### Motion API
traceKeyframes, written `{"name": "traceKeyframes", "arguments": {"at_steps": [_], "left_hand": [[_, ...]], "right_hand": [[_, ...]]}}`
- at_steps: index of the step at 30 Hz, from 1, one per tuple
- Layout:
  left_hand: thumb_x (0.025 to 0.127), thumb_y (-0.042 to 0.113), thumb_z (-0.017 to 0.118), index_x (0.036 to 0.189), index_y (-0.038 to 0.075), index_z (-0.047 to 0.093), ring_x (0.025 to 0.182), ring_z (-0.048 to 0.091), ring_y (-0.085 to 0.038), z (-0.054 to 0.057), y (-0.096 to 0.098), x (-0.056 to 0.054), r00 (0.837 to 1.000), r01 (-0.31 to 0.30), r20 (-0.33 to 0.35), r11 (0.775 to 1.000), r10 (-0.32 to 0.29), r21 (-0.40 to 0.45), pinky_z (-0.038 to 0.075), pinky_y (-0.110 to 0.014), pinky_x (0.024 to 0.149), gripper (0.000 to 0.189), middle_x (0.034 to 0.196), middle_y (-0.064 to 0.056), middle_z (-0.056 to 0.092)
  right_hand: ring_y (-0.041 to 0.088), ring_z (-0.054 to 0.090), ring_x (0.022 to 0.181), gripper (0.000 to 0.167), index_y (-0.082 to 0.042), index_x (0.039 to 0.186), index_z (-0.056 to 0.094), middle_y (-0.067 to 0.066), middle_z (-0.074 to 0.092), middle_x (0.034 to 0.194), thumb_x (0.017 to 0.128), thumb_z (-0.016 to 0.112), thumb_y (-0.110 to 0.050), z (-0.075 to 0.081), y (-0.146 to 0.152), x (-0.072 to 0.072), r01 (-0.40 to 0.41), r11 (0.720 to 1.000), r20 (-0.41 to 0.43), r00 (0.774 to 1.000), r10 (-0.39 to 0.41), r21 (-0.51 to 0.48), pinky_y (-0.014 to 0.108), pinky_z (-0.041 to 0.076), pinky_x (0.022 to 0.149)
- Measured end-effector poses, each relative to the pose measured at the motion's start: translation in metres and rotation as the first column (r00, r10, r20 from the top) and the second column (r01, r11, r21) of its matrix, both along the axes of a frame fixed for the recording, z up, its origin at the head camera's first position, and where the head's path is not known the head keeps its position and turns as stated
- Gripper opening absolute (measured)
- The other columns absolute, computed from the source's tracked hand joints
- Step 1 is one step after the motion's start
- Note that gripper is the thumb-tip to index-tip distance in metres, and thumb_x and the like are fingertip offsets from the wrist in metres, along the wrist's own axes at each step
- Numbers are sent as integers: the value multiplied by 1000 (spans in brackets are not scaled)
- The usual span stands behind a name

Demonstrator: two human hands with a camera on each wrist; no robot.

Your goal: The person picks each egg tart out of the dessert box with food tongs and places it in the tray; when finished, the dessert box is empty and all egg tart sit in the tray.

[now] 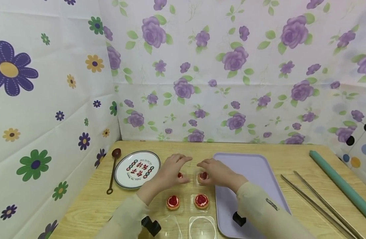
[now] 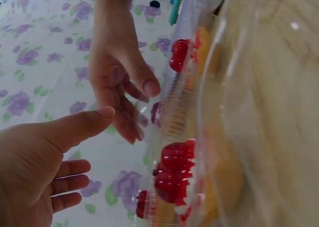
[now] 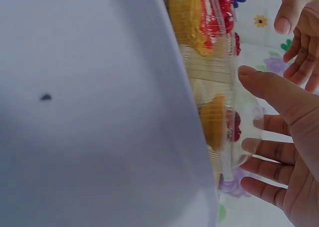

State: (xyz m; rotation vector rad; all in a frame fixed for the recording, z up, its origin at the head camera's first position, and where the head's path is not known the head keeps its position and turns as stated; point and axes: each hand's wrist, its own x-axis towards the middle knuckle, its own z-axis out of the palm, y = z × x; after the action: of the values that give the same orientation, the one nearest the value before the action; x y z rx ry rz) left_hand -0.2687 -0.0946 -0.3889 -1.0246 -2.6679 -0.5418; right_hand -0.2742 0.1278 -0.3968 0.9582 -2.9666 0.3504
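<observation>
Four-sided clear plastic boxes hold small red-topped tarts, a near left tart [image 1: 173,202], a near right tart [image 1: 201,201], a far right tart [image 1: 203,176] and a far left tart [image 1: 180,175] partly hidden by a hand. My left hand [image 1: 171,169] hovers over the far left box, thumb and fingers spread. Facing it, my right hand [image 1: 219,171] reaches over the far right box with its fingers loosely bent. In the right wrist view a transparent lid [image 3: 251,122] stands beside the right fingertips; whether they touch is unclear. Neither hand visibly grips anything.
A lilac tray [image 1: 245,166] lies right of the boxes, metal tongs [image 1: 317,202] and a teal roll [image 1: 341,184] beyond it. On the left are a printed plate [image 1: 132,179] and a brown ladle [image 1: 112,171]. Clear lids [image 1: 202,217] lie at the near edge.
</observation>
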Motion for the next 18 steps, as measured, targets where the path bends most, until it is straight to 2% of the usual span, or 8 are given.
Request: {"name": "traceKeyframes", "arguments": {"at_steps": [6,10,18], "left_hand": [[75,38,81,135,12,52,122,51,-29,-9,5,-7,999,-21,31,996,23,-86,39,-47,107,71,127,-9,57],[76,41,79,135,12,51,123,51,-28,-13,7,-11,999,-30,32,988,36,-150,38,-45,108,71,128,-8,57],[75,43,79,135,11,52,123,51,-27,-13,11,-15,996,-41,75,984,55,-175,37,-44,109,73,128,-7,58]], "right_hand": [[33,58,117,73,-7,133,55,13,60,130,76,78,-45,-2,-5,-2,5,999,5,1000,-6,37,48,47,101],[32,59,115,74,-8,133,55,12,61,129,74,79,-46,-2,-7,-3,-2,997,-8,1000,2,72,48,47,101],[30,59,113,76,-9,134,55,11,62,124,73,80,-46,-6,-9,-6,-8,994,-26,1000,11,112,46,48,99]]}}
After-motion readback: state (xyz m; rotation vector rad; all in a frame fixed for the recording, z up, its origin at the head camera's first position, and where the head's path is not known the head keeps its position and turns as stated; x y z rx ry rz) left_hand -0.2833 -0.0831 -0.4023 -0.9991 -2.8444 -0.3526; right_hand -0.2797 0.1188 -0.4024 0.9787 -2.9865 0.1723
